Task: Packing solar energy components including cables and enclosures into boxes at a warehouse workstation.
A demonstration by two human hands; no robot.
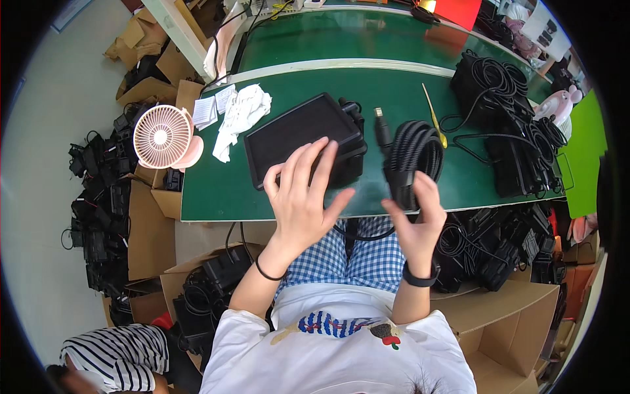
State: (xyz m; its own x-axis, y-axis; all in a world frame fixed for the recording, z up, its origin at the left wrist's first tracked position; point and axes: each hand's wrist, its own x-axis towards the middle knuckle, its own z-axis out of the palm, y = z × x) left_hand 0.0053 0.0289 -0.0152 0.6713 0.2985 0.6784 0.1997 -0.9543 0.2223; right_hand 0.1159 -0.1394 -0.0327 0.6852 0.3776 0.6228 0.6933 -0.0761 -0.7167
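My left hand (302, 194) lies with spread fingers on the near edge of a black plastic box-like device (305, 133) with a flat, framed top. At the near end of a coiled black cable (416, 152) is my right hand (418, 207), its thumb and fingers around the bundle's lower part. The coil is slightly blurred, and whether it bears on the table cannot be told. A cable connector (381, 125) with a pale metal tip points away from me beside the coil. A yellow-handled screwdriver (436, 123) lies to the right on the green table (226, 202).
A pink fan (165, 138) stands at the left edge, near a crumpled white cloth (243, 115) and paper slips (205, 112). Black devices with coiled cables (497, 98) are stacked at the right. Open cardboard boxes (507, 325) flank me below. A person in a striped shirt (118, 354) is at lower left.
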